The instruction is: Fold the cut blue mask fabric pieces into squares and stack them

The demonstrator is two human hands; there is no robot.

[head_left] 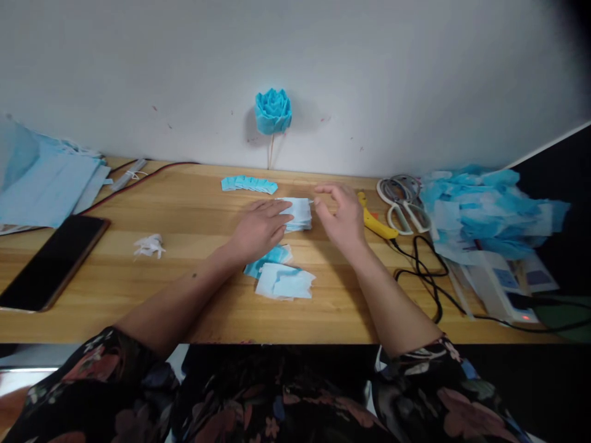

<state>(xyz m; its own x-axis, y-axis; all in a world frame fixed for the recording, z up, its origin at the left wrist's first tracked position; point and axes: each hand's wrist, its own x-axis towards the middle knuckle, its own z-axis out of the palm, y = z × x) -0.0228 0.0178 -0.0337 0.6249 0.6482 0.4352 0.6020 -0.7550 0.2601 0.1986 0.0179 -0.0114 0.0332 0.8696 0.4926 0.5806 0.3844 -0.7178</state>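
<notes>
My left hand (261, 227) lies with its fingers stretched over a small stack of pale blue cloth squares (301, 214), pressing on its left part. Just right of the stack, my right hand (342, 218) hovers with thumb and forefinger apart, and nothing shows between them. Below the stack, nearer to me, are a loose pale blue piece (286, 283) with ragged edges and a brighter blue piece (264, 263) partly under it. Behind my left hand lies a row of overlapping folded blue pieces (249, 184).
A blue fabric rose (273, 112) on a thin stick leans at the wall. Face masks (50, 178), a phone (58, 261) and a white scrap (150, 245) are left. A yellow glue gun (379, 224), scissors (406, 215), a cable (427, 277) and heaped blue pieces (489, 206) are right.
</notes>
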